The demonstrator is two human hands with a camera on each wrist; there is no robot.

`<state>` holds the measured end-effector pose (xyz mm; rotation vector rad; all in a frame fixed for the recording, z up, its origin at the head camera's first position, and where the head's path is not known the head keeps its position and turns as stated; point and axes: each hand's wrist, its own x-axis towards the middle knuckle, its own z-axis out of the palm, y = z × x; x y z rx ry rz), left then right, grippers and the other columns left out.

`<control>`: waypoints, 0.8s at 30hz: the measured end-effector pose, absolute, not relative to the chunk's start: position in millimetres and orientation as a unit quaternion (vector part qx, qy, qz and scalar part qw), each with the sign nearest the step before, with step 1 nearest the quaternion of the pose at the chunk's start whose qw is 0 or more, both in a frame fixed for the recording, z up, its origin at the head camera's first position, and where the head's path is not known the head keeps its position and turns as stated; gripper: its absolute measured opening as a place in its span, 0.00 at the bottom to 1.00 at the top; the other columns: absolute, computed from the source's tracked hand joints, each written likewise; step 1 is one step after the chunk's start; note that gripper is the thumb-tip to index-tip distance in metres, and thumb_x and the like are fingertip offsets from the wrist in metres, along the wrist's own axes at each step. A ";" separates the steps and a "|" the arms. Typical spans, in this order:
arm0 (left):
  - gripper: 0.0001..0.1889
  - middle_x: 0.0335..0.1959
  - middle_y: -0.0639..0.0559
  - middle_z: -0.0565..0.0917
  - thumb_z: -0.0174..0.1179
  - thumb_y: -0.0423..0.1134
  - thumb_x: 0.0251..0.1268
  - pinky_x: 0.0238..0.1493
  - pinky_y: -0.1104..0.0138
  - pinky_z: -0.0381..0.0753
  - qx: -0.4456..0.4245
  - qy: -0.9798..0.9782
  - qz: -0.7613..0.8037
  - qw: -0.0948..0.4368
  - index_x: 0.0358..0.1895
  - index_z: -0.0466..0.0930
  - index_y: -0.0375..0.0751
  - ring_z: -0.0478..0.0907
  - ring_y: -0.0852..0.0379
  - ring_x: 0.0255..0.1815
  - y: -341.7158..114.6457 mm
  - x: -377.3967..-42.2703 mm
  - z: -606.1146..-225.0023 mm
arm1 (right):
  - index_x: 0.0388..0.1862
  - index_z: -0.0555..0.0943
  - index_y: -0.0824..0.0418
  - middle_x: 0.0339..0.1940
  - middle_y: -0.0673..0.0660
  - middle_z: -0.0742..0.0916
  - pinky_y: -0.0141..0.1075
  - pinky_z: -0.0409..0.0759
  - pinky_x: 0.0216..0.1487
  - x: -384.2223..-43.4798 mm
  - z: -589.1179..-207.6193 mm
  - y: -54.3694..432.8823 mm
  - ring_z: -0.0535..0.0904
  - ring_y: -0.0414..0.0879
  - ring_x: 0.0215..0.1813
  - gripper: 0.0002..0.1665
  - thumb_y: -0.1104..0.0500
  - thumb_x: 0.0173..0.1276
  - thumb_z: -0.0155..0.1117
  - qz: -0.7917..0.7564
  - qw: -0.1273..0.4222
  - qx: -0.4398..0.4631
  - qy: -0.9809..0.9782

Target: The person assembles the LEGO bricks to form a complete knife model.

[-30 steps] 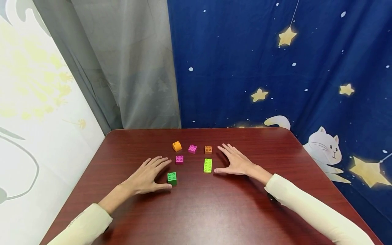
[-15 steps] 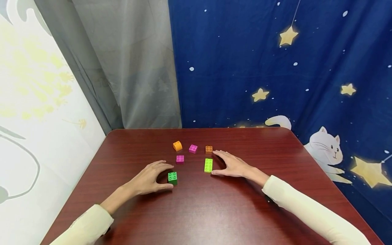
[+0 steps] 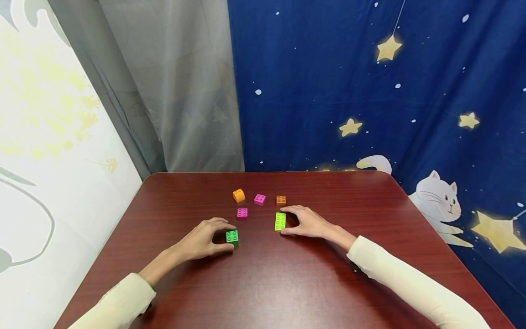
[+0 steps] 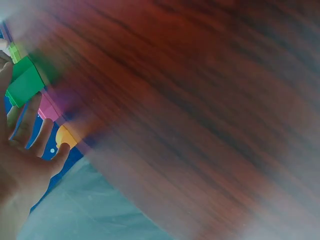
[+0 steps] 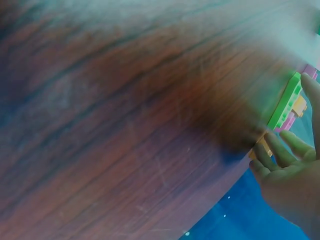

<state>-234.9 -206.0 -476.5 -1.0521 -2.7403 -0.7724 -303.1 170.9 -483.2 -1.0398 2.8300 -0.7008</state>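
Observation:
In the head view my left hand point(image 3: 205, 240) curves around a green brick point(image 3: 232, 236), its thumb along the near side and its fingertips just past the far side. The left wrist view shows the green brick point(image 4: 25, 82) between the thumb and the spread fingers. My right hand point(image 3: 309, 222) lies beside a long lime green brick point(image 3: 280, 221), thumb at the near end and fingertips close to the far end. From the right wrist, the lime green brick point(image 5: 286, 102) spans the space between thumb and fingers. Both bricks sit on the table.
Beyond the hands on the dark red table point(image 3: 263, 288) lie a magenta brick point(image 3: 242, 214), a second magenta brick point(image 3: 260, 199), a curved orange brick point(image 3: 239, 196) and a brown-orange brick point(image 3: 281, 200). Grey and blue curtains point(image 3: 304, 91) hang behind the table's back edge.
Both hands have narrowed their spread: the left around the green brick, the right after moving left toward the lime green brick. The bricks stay in place; the view shifts slightly.

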 end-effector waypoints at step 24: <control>0.18 0.47 0.63 0.85 0.76 0.48 0.62 0.58 0.57 0.81 -0.322 -0.904 -0.280 0.023 0.54 0.87 0.50 0.79 0.60 0.53 -198.5 -245.3 -475.2 | 0.63 0.83 0.53 0.48 0.49 0.82 0.40 0.77 0.52 -303.1 -482.7 157.9 0.76 0.43 0.49 0.43 0.32 0.55 0.80 -0.224 0.015 -0.309 0.924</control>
